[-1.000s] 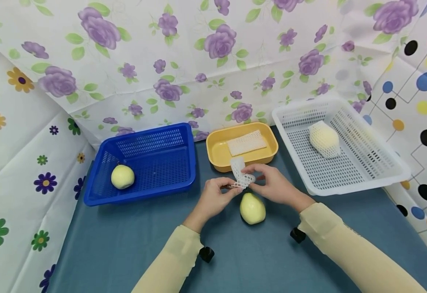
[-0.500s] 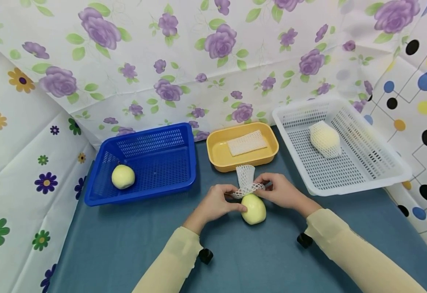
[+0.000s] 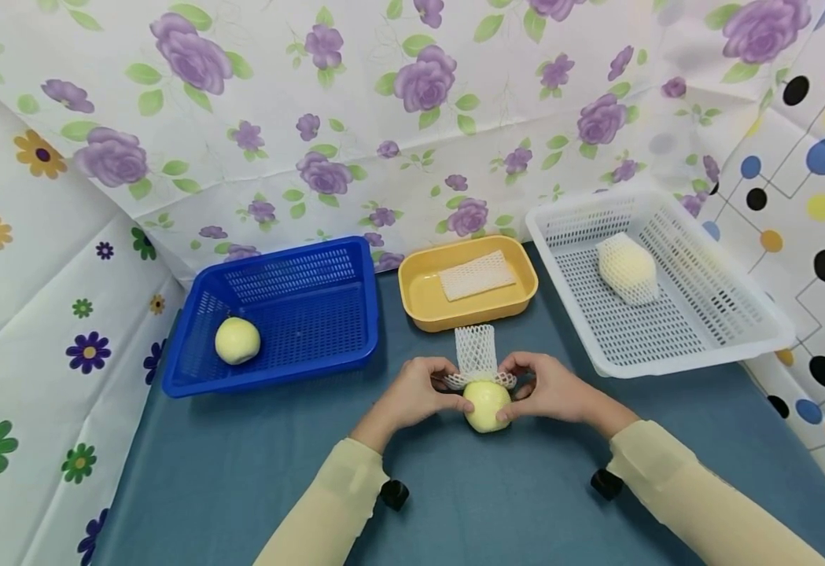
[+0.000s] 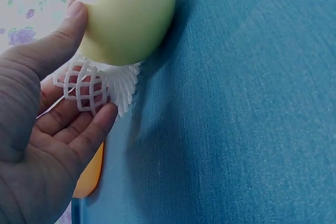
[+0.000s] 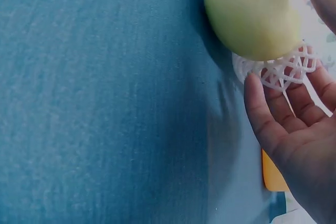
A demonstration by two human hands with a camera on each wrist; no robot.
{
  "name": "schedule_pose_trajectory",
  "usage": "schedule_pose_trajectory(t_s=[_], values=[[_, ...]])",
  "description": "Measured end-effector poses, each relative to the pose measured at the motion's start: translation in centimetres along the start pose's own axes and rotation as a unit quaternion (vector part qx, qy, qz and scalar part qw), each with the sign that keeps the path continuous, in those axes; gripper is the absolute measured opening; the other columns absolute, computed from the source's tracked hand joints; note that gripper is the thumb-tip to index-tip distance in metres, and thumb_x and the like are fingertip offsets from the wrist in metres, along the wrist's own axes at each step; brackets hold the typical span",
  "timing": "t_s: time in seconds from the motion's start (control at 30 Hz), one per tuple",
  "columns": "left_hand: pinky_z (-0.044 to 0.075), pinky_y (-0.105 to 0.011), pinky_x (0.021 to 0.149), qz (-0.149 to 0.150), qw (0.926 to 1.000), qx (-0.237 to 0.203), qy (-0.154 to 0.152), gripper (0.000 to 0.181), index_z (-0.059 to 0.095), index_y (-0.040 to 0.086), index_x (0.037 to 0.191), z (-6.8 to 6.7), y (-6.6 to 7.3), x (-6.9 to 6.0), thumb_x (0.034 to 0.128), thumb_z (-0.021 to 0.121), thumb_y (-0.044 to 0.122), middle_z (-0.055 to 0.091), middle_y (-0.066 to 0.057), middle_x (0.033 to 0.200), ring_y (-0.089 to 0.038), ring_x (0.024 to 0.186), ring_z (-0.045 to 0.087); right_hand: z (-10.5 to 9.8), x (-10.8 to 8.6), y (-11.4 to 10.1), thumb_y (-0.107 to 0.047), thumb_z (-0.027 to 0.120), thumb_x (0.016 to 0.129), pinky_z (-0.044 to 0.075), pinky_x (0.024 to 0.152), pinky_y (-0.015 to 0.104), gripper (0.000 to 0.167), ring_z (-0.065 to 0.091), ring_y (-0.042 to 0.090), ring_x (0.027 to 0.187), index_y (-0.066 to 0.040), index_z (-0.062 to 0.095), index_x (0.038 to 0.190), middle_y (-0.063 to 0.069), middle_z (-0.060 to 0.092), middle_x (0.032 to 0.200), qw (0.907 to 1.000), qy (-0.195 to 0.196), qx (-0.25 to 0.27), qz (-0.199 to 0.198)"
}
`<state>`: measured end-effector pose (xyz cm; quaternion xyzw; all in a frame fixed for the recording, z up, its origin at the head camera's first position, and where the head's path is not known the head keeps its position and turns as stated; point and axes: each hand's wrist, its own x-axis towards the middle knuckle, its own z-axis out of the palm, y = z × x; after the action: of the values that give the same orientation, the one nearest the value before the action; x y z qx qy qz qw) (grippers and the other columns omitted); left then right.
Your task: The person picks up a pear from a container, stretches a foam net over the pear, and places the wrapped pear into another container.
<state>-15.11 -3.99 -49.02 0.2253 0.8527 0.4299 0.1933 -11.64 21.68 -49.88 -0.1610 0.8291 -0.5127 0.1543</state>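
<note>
A pale yellow-green apple (image 3: 486, 409) rests on the blue cloth between my hands. Over its far end sits the spread mouth of a white foam net sleeve (image 3: 476, 352), whose narrow tail lies away from me. My left hand (image 3: 415, 391) has its thumb on the apple's side and its fingers curled in the mesh (image 4: 86, 85). Opposite it, my right hand (image 3: 554, 389) holds the other side of the mouth, thumb against the fruit. In the right wrist view, its fingers lie under the net (image 5: 283, 74), and the apple (image 5: 254, 17) shows a dark hollow.
A blue basket (image 3: 278, 376) on the left holds another apple (image 3: 237, 341). Behind the hands, a yellow tray (image 3: 419, 287) holds flat foam nets (image 3: 478, 276). A white basket (image 3: 702, 354) on the right contains a net-wrapped fruit (image 3: 627, 270). Patterned sheets stand behind.
The net's mouth was bunched between both hands beyond the apple; it has been stretched wide and brought onto the apple's far end. The right hand has moved right and nearer, its thumb now on the fruit.
</note>
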Motion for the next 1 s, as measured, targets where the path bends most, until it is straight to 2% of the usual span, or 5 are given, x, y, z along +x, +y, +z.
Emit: schedule_pose_trajectory(t_s=[0.1, 0.17, 0.3, 0.47, 1.0], values=[[0.054, -0.023, 0.073, 0.0, 1.0, 0.002, 0.002, 0.041, 0.066, 0.026, 0.094, 0.0, -0.1, 0.0, 0.0647, 0.08, 0.051, 0.067, 0.01, 0.093, -0.009, 0.088, 0.066, 0.3, -0.1, -0.1, -0.032, 0.092, 0.053, 0.055, 0.08, 0.031, 0.069, 0.056, 0.017, 0.099, -0.024, 0.052, 0.109, -0.002, 0.054, 0.107, 0.9999, -0.013, 0.006, 0.0], [0.054, -0.023, 0.073, 0.001, 1.0, 0.004, 0.002, 0.039, 0.067, 0.026, 0.093, -0.1, -0.1, 0.0, 0.0658, 0.08, 0.051, 0.067, 0.01, 0.092, -0.007, 0.086, 0.065, 0.6, -0.1, -0.1, -0.031, 0.092, 0.052, 0.055, 0.082, 0.029, 0.073, 0.055, 0.015, 0.102, -0.024, 0.049, 0.11, -0.002, 0.052, 0.108, 0.9999, -0.011, -0.006, -0.006], [0.054, -0.022, 0.072, 0.004, 1.0, 0.002, 0.004, 0.036, 0.068, 0.025, 0.093, -0.3, -0.2, 0.0, 0.0678, 0.079, 0.048, 0.068, 0.009, 0.092, -0.005, 0.083, 0.065, 1.0, -0.1, -0.1, -0.038, 0.09, 0.054, 0.054, 0.081, 0.025, 0.07, 0.057, 0.01, 0.098, -0.027, 0.048, 0.109, -0.006, 0.052, 0.105, 0.9991, 0.006, -0.039, -0.017], [0.054, -0.023, 0.069, 0.003, 0.9999, -0.016, 0.0, 0.031, 0.068, 0.024, 0.091, -0.5, -0.2, -0.2, 0.0712, 0.078, 0.045, 0.068, 0.007, 0.091, -0.006, 0.081, 0.065, 1.3, -0.1, 0.0, -0.045, 0.088, 0.054, 0.053, 0.072, 0.028, 0.065, 0.056, 0.012, 0.083, -0.03, 0.049, 0.104, -0.006, 0.054, 0.095, 0.9973, 0.032, -0.063, -0.022], [0.051, -0.027, 0.058, 0.011, 0.9992, -0.035, 0.013, 0.02, 0.069, 0.02, 0.086, -1.0, -0.1, -0.1, 0.0806, 0.072, 0.038, 0.067, 0.003, 0.079, -0.015, 0.07, 0.06, 1.5, 0.4, -0.1, -0.049, 0.086, 0.055, 0.05, 0.06, 0.026, 0.057, 0.056, 0.017, 0.073, -0.027, 0.055, 0.098, -0.004, 0.059, 0.086, 0.9955, 0.084, -0.044, -0.002]])
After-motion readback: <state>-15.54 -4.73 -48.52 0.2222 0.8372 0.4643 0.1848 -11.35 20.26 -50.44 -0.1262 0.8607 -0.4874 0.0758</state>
